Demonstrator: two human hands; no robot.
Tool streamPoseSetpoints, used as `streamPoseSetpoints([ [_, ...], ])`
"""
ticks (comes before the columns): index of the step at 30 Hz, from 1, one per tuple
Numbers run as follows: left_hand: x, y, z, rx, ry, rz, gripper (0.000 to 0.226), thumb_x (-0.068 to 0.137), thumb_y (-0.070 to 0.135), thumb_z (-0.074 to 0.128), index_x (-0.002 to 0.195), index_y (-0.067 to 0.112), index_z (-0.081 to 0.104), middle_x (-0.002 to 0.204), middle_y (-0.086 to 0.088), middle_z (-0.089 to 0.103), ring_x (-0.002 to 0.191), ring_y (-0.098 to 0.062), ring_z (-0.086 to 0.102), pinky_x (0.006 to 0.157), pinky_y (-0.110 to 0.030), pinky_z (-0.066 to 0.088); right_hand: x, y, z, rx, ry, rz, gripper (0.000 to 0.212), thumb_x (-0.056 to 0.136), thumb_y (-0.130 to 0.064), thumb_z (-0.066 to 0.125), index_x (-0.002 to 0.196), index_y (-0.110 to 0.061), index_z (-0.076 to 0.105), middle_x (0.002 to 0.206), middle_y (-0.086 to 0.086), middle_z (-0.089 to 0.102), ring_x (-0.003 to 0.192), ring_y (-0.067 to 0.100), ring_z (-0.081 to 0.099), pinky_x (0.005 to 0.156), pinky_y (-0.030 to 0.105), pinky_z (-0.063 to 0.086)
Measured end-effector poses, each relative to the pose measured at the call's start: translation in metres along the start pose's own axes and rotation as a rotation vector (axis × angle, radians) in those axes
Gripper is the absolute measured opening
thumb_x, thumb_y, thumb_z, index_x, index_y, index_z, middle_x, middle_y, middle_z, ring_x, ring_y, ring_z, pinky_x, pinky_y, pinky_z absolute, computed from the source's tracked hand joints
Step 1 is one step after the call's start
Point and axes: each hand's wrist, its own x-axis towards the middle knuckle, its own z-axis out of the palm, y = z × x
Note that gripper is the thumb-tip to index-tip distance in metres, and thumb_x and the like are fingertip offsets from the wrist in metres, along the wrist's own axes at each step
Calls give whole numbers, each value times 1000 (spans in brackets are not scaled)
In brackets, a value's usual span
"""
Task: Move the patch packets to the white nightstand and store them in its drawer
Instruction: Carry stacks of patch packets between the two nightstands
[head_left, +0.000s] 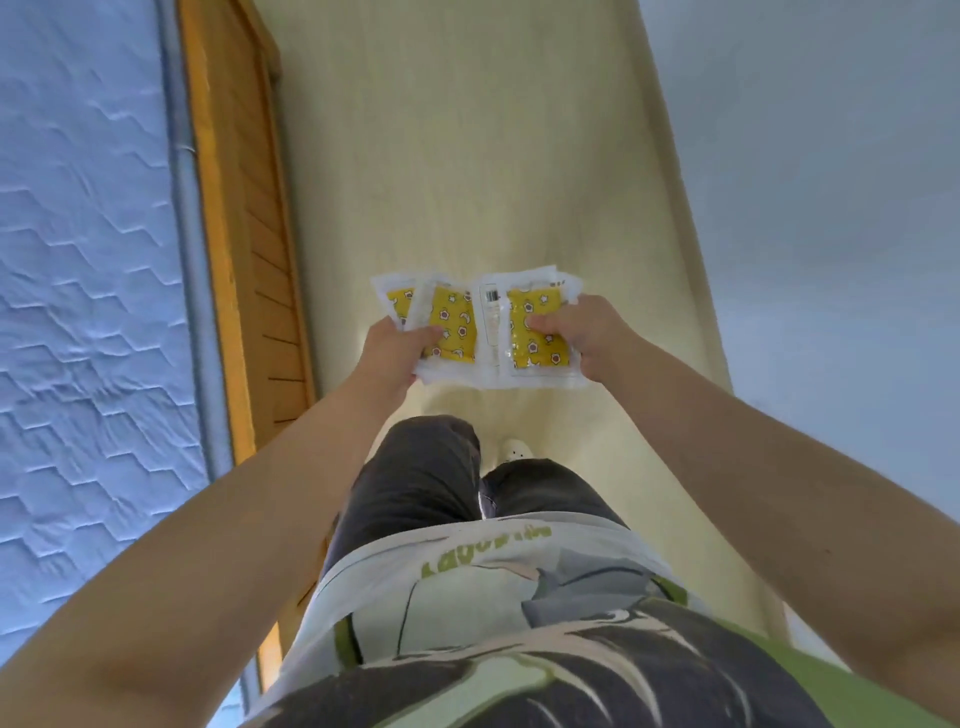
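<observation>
Shirt: a pale printed shirt (493, 613) with green edges filled the bottom of the view, closest to the camera.
Trousers: dark trousers (415, 483) showed below the shirt hem, one knee forward on the left.
Shoe: the toe of a white shoe (516, 449) peeked out just past the right leg, on the floor.
Left hand: the left hand (395, 348) was held out in front of the body, fingers and thumb curled round the left part of the packets, thumb on top.
Right hand: the right hand (587, 332) was level with it, pinching the right part of the packets, thumb pressed onto a yellow panel.
Patch packets: the patch packets (488, 332) were a fanned, overlapping bunch of clear-edged sachets with yellow star-printed inserts, spread between the two hands and held in the air above the floor; one showed a barcode strip near the middle. How many there were could not be told.
Floor: a pale wood-grain floor (467, 156) ran away ahead, under the packets.
Bed frame: an orange wooden bed frame (244, 234) bordered the floor on the left.
Mattress: a quilted bluish-white mattress (78, 260) lay beyond the frame, further left.
Wall: a plain grey wall (831, 182) rose along the right side.
</observation>
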Motion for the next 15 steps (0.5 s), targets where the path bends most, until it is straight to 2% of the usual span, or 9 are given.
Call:
streamPoseSetpoints([
  [2,26,33,-9,-35,50,-2,19,87,-4,62,87,15,59,86,-1,68,77,-19,67,78,-37,55,25,-44,20,-47,-39,-5,23,76,2,73,96,-6,65,90,10,67,85,29,66,85,47,54],
  [4,56,68,-21,-75,94,-3,17,87,-2,63,91,14,59,86,1,67,76,-17,67,74,-34,56,53,-89,45,-94,-66,-14,31,76,2,74,104,-5,65,96,12,68,87,29,67,85,47,54],
  [7,105,123,-46,-128,140,4,23,87,1,65,106,11,57,89,3,66,80,-16,66,67,-27,56,94,-158,90,-149,-68,-54,32,76,2,74,105,-4,64,101,14,67,88,29,66,86,48,54],
  [12,179,226,-93,-178,187,-3,24,87,4,66,107,14,59,91,3,67,79,-14,66,51,-19,50,154,-270,174,-302,-80,-95,40,74,-2,77,112,-1,63,109,16,67,98,31,66,90,48,53],
  [15,216,281,-125,-191,227,12,17,86,5,67,95,18,59,90,2,67,78,-15,67,60,-26,54,185,-332,225,-409,-101,-117,50,70,-8,80,115,-1,61,108,17,67,99,32,66,91,49,52],
])
